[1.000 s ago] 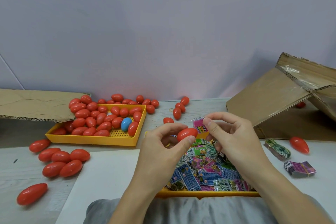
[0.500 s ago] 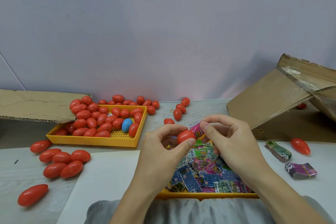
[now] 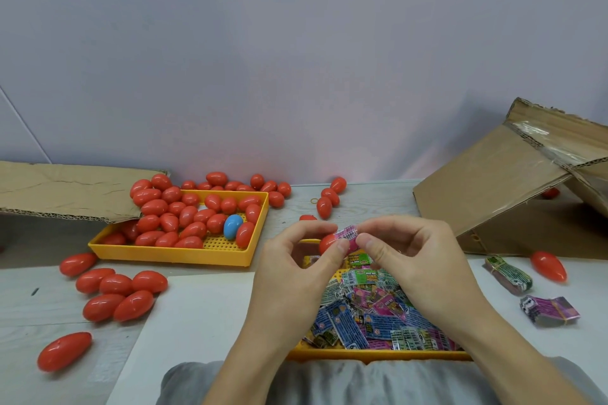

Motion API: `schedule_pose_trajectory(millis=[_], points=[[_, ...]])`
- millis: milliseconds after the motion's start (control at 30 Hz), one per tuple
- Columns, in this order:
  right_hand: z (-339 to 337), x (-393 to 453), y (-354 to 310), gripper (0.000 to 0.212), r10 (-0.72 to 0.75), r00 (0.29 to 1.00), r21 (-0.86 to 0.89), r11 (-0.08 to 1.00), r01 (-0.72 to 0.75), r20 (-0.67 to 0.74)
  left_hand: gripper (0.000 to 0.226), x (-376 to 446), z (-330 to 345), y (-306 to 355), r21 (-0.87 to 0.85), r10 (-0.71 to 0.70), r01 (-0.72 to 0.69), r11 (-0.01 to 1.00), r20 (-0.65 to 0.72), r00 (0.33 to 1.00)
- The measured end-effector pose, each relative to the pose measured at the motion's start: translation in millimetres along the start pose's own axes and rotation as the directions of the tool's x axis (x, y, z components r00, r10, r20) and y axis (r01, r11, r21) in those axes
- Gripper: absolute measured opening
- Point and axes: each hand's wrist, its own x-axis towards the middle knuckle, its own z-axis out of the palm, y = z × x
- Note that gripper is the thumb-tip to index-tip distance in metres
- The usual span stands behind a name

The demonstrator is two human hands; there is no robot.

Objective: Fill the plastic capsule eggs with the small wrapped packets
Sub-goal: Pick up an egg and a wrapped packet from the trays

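Left hand [image 3: 296, 268] fingers [image 3: 339, 248] pinch red egg [image 3: 326, 243]; right hand [image 3: 414, 260] fingers [image 3: 368, 245] pinch pink packet [image 3: 347, 235] against egg. Below fingers, yellow tray [image 3: 378, 354] of packets. Left of fingers, egg tray [image 3: 171, 253] on tabletop [image 3: 19, 306].

The red egg half [image 3: 326, 242] sits pinched in my left hand [image 3: 296, 269], open end toward a pink packet [image 3: 347, 235] that my right hand [image 3: 408, 260] pinches against it. Below lies a yellow tray [image 3: 378, 354] heaped with wrapped packets [image 3: 371, 309]. More red eggs [image 3: 184, 217] and one blue egg [image 3: 233, 226] fill the far tray [image 3: 171, 254].
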Motion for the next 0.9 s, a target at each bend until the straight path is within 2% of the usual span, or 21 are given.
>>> schedule_pose_trajectory(millis=[167, 333, 567, 833, 900], points=[[2.0, -0.9, -3.5, 0.003, 0.001, 0.999, 0.015, 1.0, -0.001, -0.036, 0.022, -0.7, 1.8, 1.5, 0.023, 0.054, -0.053, 0.998, -0.019, 0.998], [3.0, 1.5, -1.7, 0.012, -0.005, 0.998, -0.037, 0.999, 0.002, -0.07, 0.028, -1.5, 1.0, 1.5, 0.007, 0.093, -0.093, 0.996, -0.003, 0.996], [3.1, 1.4, -1.5, 0.009, -0.015, 0.993, -0.033, 0.999, 0.011, -0.117, 0.021, -2.0, 2.0, 5.2, -0.051, 0.137, -0.138, 0.989, -0.01, 0.99], [2.9, 1.4, -0.3, 0.005, -0.014, 0.997, -0.041, 0.999, 0.011, -0.081, 0.033, -1.5, 0.5, 4.4, -0.032, 0.157, -0.157, 0.987, -0.011, 0.988], [3.5, 0.8, -0.9, 0.01, -0.016, 0.998, -0.033, 0.999, 0.014, -0.066, 0.033, -1.8, 0.5, 4.7, -0.027, 0.159, -0.159, 0.987, -0.009, 0.987]])
